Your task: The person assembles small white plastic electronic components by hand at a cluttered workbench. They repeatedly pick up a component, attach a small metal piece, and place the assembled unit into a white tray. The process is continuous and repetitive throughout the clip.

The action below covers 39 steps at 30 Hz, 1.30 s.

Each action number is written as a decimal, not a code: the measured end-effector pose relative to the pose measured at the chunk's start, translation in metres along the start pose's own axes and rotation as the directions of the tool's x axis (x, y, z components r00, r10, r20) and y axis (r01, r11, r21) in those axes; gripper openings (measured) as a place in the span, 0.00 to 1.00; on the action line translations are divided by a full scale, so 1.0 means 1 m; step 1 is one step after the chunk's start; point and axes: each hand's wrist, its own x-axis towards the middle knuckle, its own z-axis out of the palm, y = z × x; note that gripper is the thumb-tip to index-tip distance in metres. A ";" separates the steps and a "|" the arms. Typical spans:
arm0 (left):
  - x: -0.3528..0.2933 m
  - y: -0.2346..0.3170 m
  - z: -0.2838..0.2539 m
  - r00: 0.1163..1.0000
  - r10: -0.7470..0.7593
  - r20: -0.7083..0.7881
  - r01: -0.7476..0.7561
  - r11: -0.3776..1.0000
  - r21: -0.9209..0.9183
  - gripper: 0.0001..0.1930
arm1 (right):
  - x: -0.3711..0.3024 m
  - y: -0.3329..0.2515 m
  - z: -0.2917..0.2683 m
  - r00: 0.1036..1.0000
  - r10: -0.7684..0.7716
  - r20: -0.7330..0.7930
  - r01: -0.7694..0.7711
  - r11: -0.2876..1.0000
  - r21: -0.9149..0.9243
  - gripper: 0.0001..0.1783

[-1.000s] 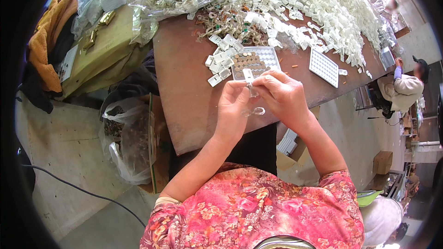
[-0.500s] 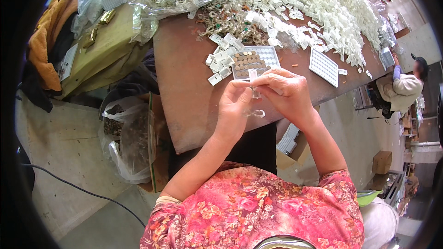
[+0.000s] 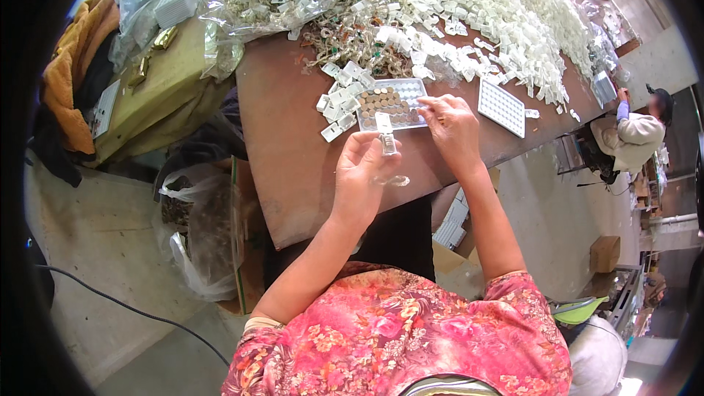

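My left hand (image 3: 357,183) is closed on a small white plastic case (image 3: 383,123), held upright between thumb and fingers. A thin pale wire loop (image 3: 397,181) dangles below it. Further right, my right hand (image 3: 455,136) has its thumb and fingertips pinched together over the right edge of a pale tray (image 3: 420,90); what they hold, if anything, is too small to make out. Round coin-like discs (image 3: 385,106) fill much of that tray in rows. Beside its left side lie several white plastic cases (image 3: 339,103) in a loose heap.
A second white tray with round pockets (image 3: 501,108) lies to the right. Behind are a tangle of wired parts (image 3: 352,44) and a large heap of white cases (image 3: 506,29). A bagged carton (image 3: 236,235) stands left of the table (image 3: 293,176). Another person (image 3: 638,132) sits far right.
My right hand has let go of the white case and moved right, to the tray's edge. My left hand keeps the case alone, slightly further left. The view has shifted a little.
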 end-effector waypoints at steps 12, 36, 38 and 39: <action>0.001 -0.001 -0.003 0.998 -0.001 0.055 0.001 1.000 0.006 0.07 | 0.005 -0.027 -0.022 0.986 0.079 0.144 -0.129 0.915 0.381 0.04; -0.001 0.000 0.001 1.000 0.012 0.001 -0.012 0.999 0.040 0.07 | -0.041 -0.057 0.002 0.958 -0.229 -0.170 0.270 0.923 0.276 0.09; 0.000 0.000 0.001 1.000 0.018 0.019 -0.019 0.999 0.030 0.08 | -0.040 -0.055 0.002 0.978 -0.142 -0.152 0.191 0.903 0.384 0.12; -0.001 0.001 0.000 0.999 0.000 0.047 -0.002 1.000 0.026 0.09 | -0.038 -0.055 -0.001 0.992 -0.017 -0.121 0.076 0.862 0.501 0.12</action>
